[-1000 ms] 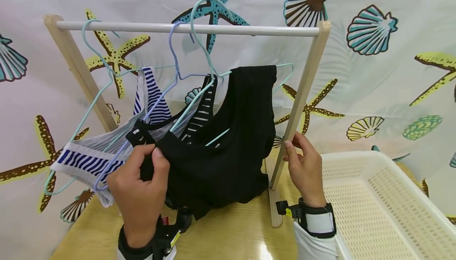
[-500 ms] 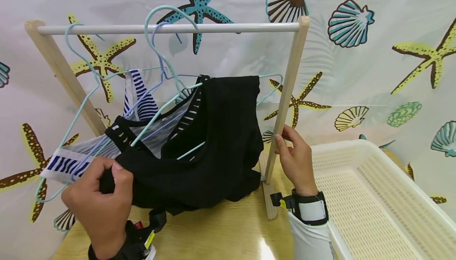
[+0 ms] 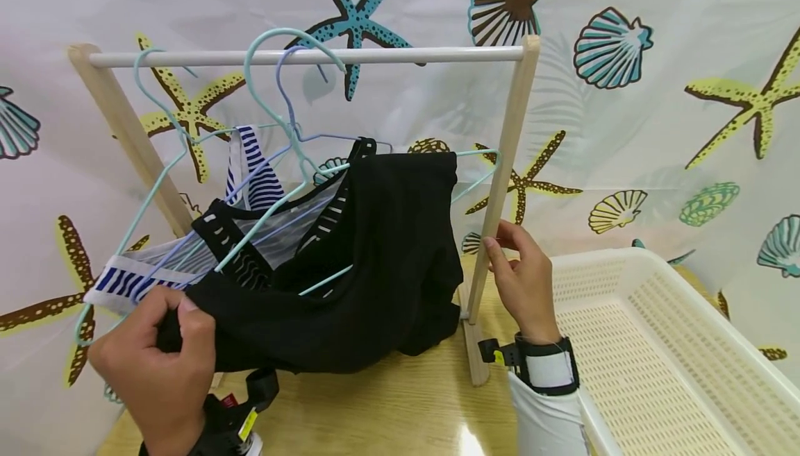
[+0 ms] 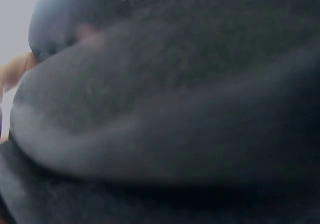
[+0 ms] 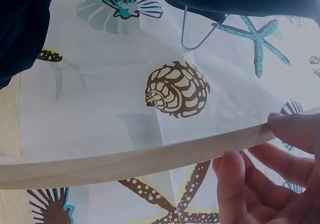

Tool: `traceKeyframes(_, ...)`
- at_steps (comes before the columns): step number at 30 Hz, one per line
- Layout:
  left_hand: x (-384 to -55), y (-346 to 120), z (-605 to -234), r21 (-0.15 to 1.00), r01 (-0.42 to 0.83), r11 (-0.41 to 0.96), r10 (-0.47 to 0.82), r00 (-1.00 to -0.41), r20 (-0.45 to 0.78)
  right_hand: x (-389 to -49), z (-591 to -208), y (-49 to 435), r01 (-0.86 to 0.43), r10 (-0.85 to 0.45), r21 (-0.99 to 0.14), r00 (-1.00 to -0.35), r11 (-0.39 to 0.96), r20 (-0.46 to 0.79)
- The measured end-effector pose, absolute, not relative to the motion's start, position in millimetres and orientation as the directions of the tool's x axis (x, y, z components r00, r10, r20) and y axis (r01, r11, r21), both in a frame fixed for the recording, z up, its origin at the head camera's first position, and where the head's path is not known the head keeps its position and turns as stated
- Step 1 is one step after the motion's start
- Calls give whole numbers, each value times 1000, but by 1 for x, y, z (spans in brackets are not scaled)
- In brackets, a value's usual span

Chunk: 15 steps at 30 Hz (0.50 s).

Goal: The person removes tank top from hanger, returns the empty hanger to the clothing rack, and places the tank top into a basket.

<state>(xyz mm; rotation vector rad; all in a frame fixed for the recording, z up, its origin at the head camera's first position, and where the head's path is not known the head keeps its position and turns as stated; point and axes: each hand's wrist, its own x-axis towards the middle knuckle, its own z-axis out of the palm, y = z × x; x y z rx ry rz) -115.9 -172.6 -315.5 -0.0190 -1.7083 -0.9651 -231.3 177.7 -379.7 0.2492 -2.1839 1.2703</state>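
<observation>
A black sleeveless top hangs on a mint-green hanger, its right strap over the hanger's right arm. With thumb and bent fingers, my left hand pinches the top's left edge, stretching it out near the hanger's left arm. The hanger's hook overlaps the rod in the head view. My right hand holds the right wooden post of the small rack, thumb on one side and fingers on the other. Blurred dark cloth fills most of the left wrist view.
Behind hang a blue-and-white striped garment on another mint hanger and a black-edged striped garment on a lilac hanger. A white basket stands right of the rack on the wooden table. A shell-patterned curtain forms the backdrop.
My left hand has moved left, drawing the black top's edge outward along the hanger. The hanger's hook has shifted left along the rod. My right hand keeps its hold on the post.
</observation>
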Motion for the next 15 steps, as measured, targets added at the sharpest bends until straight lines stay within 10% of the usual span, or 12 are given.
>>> traceKeyframes(15, -101, -179, -312, 568, 523, 635, -424, -379, 823, -213, -370, 184, -395, 209, -738, -789, 547, 577)
